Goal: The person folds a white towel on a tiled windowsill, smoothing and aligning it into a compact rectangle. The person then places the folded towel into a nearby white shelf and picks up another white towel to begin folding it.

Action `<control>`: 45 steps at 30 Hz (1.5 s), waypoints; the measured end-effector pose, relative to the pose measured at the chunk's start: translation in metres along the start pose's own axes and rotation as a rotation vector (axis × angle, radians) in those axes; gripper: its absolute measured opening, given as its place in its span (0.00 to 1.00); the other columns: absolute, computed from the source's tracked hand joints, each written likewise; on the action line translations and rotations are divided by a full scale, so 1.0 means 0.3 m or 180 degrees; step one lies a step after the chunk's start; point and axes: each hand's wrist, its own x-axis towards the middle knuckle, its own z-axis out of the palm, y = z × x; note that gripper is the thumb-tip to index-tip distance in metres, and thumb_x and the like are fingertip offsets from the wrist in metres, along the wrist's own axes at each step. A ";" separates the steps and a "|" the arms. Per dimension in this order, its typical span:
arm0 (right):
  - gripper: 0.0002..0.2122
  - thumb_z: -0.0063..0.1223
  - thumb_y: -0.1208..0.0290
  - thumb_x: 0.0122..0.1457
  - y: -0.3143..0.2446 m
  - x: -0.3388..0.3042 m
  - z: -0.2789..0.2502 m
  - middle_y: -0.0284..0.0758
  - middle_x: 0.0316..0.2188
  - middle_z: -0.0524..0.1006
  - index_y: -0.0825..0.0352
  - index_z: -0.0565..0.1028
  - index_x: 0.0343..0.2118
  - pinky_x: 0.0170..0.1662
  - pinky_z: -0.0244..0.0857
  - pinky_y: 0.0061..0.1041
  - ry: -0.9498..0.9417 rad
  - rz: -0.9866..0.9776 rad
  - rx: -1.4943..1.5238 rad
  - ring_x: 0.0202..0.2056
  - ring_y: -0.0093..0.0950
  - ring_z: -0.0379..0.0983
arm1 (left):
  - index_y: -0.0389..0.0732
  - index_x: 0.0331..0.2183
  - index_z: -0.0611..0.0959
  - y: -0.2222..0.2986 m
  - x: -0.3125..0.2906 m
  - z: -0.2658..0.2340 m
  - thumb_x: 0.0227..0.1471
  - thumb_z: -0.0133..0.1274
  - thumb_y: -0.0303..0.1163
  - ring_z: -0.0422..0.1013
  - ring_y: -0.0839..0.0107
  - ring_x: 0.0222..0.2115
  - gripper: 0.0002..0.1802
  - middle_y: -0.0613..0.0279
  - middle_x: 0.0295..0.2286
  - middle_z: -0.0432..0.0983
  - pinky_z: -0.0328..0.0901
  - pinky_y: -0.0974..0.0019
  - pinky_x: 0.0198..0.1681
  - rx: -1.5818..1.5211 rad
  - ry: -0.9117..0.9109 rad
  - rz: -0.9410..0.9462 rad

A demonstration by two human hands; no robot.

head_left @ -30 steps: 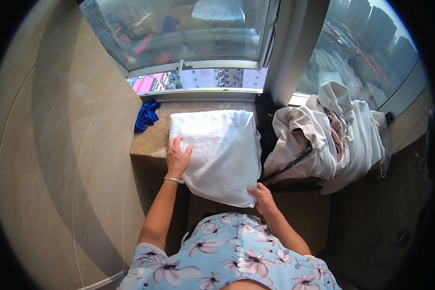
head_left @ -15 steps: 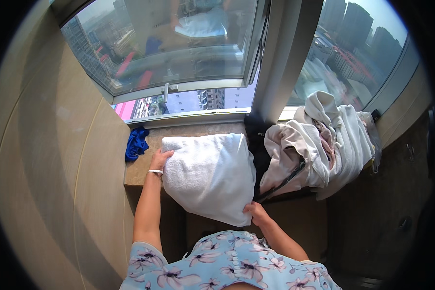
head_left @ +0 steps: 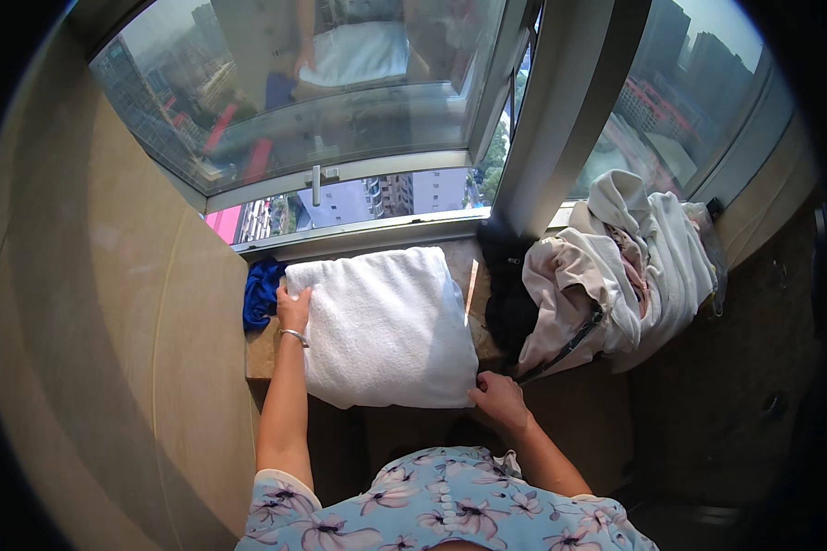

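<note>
- The towel (head_left: 377,331), white and folded into a thick pad, lies on the surface (head_left: 261,354) below the window (head_left: 294,83); its near edge reaches past the front of the surface.
- The left hand (head_left: 294,313) is at the towel's left edge, near its far corner: the thumb lies on top, the other fingers close in at the side, holding the edge.
- The right hand (head_left: 503,399) holds the near right corner, thumb and fingers pinched narrow on it; the fingers' undersides are hidden.
- A pale bracelet (head_left: 294,337) circles the left wrist.
- Left of the towel, a crumpled blue cloth (head_left: 263,294) sits between it and the wall (head_left: 92,321); whether cloth and towel touch, I cannot tell.
- Right of the towel is a black cloth (head_left: 508,308), with a strip of surface between them.
- Beyond that is a heap of clothes (head_left: 565,266), white and beige, with a black strap (head_left: 572,343) across its near side and a clear bag (head_left: 716,262) at its right end.
- The window is tilted open, its handle (head_left: 317,186) at the lower frame; its glass mirrors the towel.
- The person's shirt (head_left: 413,507) is light blue with flowers.
</note>
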 end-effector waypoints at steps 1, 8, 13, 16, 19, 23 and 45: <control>0.18 0.59 0.60 0.54 -0.050 0.006 -0.046 0.46 0.36 0.82 0.70 0.80 0.42 0.44 0.72 0.39 0.0180 -0.0105 -0.0032 0.40 0.43 0.80 | 0.31 0.51 0.74 0.009 -0.009 0.008 0.45 0.68 0.46 0.76 0.46 0.45 0.39 0.39 0.45 0.79 0.69 0.54 0.50 0.0062 0.0047 -0.0005; 0.20 0.59 0.56 0.58 -0.234 0.429 -0.066 0.45 0.35 0.82 0.68 0.80 0.44 0.43 0.72 0.39 0.0813 -0.0416 0.0714 0.38 0.43 0.80 | 0.29 0.50 0.74 -0.019 -0.028 0.014 0.47 0.68 0.50 0.76 0.50 0.46 0.40 0.41 0.45 0.78 0.68 0.57 0.51 -0.0290 0.0204 0.0034; 0.20 0.59 0.53 0.59 -0.260 0.704 0.012 0.47 0.32 0.81 0.69 0.78 0.41 0.42 0.70 0.41 0.0903 -0.0351 0.0335 0.37 0.43 0.79 | 0.30 0.44 0.79 0.007 0.007 -0.039 0.54 0.63 0.53 0.75 0.61 0.44 0.33 0.52 0.40 0.81 0.67 0.62 0.49 -0.1298 -0.0279 -0.0816; 0.17 0.60 0.56 0.59 -0.257 0.751 0.041 0.45 0.27 0.78 0.70 0.77 0.37 0.37 0.69 0.37 0.1135 -0.0711 0.0679 0.31 0.36 0.78 | 0.30 0.42 0.80 0.016 -0.013 -0.044 0.54 0.62 0.53 0.77 0.55 0.41 0.32 0.48 0.37 0.82 0.69 0.57 0.45 -0.0786 -0.0228 -0.0579; 0.16 0.61 0.59 0.57 -0.211 0.786 -0.002 0.43 0.25 0.78 0.70 0.78 0.36 0.35 0.69 0.35 0.1236 -0.0513 0.0805 0.29 0.33 0.77 | 0.30 0.41 0.80 0.038 -0.054 -0.023 0.54 0.62 0.49 0.78 0.48 0.38 0.28 0.42 0.36 0.82 0.69 0.53 0.43 -0.0182 0.0034 -0.0173; 0.19 0.66 0.58 0.53 -0.147 0.873 -0.012 0.42 0.28 0.80 0.70 0.79 0.40 0.37 0.71 0.31 0.1254 -0.0512 0.0621 0.31 0.30 0.78 | 0.30 0.39 0.80 0.075 -0.049 -0.010 0.52 0.65 0.48 0.79 0.56 0.37 0.28 0.45 0.36 0.82 0.70 0.58 0.42 0.0111 0.0058 -0.0211; 0.16 0.65 0.73 0.56 -0.596 0.524 -0.575 0.33 0.41 0.80 0.67 0.78 0.48 0.50 0.69 0.28 -0.0176 -0.1407 0.3527 0.43 0.26 0.77 | 0.37 0.44 0.85 0.910 -0.058 -0.632 0.56 0.64 0.32 0.78 0.71 0.39 0.15 0.61 0.39 0.83 0.71 0.67 0.45 -0.3120 -0.1350 0.0143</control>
